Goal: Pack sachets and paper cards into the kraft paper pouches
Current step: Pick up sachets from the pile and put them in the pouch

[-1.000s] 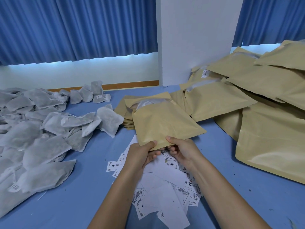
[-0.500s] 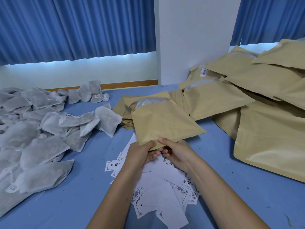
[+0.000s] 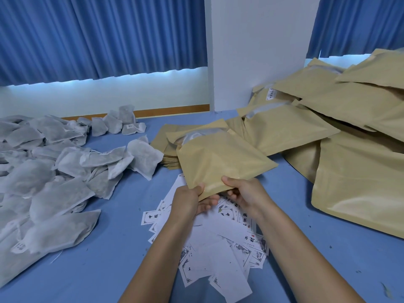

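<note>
Two hands: both pinch the near edge of one pouch, thumbs on top, fingers underneath.
Left hand (image 3: 190, 200): at the pouch's near-left corner, above the cards' far end.
Right hand (image 3: 244, 193): just right of the left hand, on the same edge.
Pouch (image 3: 220, 162): kraft, held clear of the table above the cards' far end. Its mouth points away, and something pale shows inside.
Cards (image 3: 220, 254): loose white pile, some printed with black frames and characters, lying under both forearms.
Sachets (image 3: 54, 171): grey-white heap left of the cards.
Stack (image 3: 168, 158): flat pouches beyond the cards, partly behind the held pouch.
Heap (image 3: 349, 160): bulging kraft pouches right of the cards.
Table (image 3: 98, 259): blue, beneath the cards.
Pillar (image 3: 255, 51): white, well beyond the cards.
</note>
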Motion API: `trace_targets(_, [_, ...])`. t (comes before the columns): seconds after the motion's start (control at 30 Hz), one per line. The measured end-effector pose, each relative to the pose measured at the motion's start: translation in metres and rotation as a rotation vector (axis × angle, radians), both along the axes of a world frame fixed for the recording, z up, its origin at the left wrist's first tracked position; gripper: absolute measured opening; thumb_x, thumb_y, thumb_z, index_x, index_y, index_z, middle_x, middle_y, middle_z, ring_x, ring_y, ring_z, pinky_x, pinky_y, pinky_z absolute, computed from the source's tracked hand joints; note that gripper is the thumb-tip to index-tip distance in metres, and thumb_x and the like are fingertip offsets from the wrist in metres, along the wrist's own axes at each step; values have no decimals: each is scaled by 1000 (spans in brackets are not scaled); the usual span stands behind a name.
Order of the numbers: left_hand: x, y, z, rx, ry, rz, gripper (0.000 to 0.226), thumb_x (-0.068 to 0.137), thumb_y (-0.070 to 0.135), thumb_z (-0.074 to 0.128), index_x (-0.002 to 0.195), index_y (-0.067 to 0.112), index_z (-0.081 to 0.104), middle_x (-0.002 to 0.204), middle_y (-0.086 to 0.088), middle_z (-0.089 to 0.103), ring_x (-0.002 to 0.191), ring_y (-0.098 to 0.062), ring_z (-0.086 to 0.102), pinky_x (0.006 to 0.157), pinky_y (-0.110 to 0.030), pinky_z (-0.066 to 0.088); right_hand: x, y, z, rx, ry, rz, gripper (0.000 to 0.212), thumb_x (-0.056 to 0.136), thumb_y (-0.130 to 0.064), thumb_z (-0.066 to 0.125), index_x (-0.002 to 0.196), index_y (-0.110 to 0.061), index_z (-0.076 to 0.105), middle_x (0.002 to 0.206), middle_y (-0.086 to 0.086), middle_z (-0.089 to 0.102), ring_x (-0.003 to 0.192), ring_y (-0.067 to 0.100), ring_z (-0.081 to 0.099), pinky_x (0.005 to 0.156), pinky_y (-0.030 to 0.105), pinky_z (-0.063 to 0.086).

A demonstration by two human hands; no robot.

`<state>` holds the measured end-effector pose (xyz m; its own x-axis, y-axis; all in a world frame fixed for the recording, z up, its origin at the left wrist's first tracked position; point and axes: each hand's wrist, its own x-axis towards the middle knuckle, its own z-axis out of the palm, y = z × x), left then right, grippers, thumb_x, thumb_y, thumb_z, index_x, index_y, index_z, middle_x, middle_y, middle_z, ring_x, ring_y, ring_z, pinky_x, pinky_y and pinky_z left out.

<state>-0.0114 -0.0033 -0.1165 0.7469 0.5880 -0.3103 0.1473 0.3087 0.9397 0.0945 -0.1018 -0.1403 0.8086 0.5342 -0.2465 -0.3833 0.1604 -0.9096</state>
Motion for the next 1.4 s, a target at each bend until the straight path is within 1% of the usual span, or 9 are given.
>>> trace_targets(0.13, [-1, 5, -1, 35, 14, 15, 31, 103, 14, 38, 92, -10, 56, 52, -10, 66, 37, -11, 59, 34, -15, 40, 4, -2, 1, 77, 99, 3, 6, 88, 0, 61, 91, -4, 59, 69, 6, 62, 50, 14, 49, 46, 19, 44])
trace_targets(0.23, [-4, 7, -2, -2, -11, 19, 30, 103, 15, 39, 105, -11, 53, 57, -12, 68, 40, -11, 60, 36, -15, 40, 10, -5, 1, 40, 47, -40, 7, 88, 1, 60, 87, -6, 57, 70, 5, 57, 47, 12, 43, 41, 17, 38])
trace_targets(0.47, [-5, 20, -3, -23, -41, 57, 22, 102, 7, 36, 98, -8, 51, 55, -12, 67, 39, -11, 59, 35, -16, 41, 15, -11, -2, 96, 77, -176, 4, 93, -5, 57, 89, -3, 57, 66, 8, 58, 45, 15, 50, 42, 20, 45])
trace_targets(0.63, [-9, 31, -9, -7, 30, 44, 25, 99, -3, 28, 108, -3, 51, 66, -20, 67, 42, -14, 62, 38, -18, 47, 17, -14, -2, -148, -98, -171, 25, 97, 0, 47, 73, 2, 56, 54, 13, 56, 36, 14, 46, 35, 20, 37])
trace_targets(0.73, [-8, 30, -7, -4, -56, 64, 32, 98, -5, 24, 98, 7, 54, 66, -18, 69, 47, -14, 64, 40, -18, 47, 10, -17, 5, -205, -183, -143, 25, 98, 2, 40, 78, -3, 55, 54, 13, 56, 31, 13, 44, 34, 20, 34])
trace_targets(0.9, [10, 19, 3, -69, -159, 66, 33, 99, -5, 25, 107, 9, 54, 60, -14, 68, 41, -12, 58, 38, -16, 43, 6, -35, 20, -109, -291, -290, 26, 96, 0, 34, 89, -11, 57, 52, 7, 59, 35, 14, 45, 35, 22, 33])
trace_targets(1.0, [33, 8, 18, -5, -182, 10, 33, 99, -5, 24, 119, 6, 49, 58, -15, 66, 39, -12, 56, 37, -17, 42, 9, -53, 28, -13, -246, -389, 25, 97, -1, 35, 90, -11, 57, 55, 10, 61, 35, 12, 45, 36, 20, 33])
trace_targets(1.2, [81, -30, 43, 68, -200, -178, 26, 100, -2, 31, 117, 6, 48, 58, -15, 67, 41, -13, 59, 40, -18, 47, 28, -106, 41, 186, -115, -552, 15, 98, -4, 45, 96, -8, 59, 62, 12, 62, 38, 9, 45, 37, 17, 34])
trace_targets(1.4, [118, -58, 34, 118, -126, -285, 21, 96, 2, 51, 116, -3, 54, 58, -10, 68, 38, -6, 53, 40, -14, 44, 50, -151, 38, 244, -33, -650, 14, 98, -2, 45, 90, -6, 56, 64, 13, 61, 36, 7, 50, 36, 15, 35])
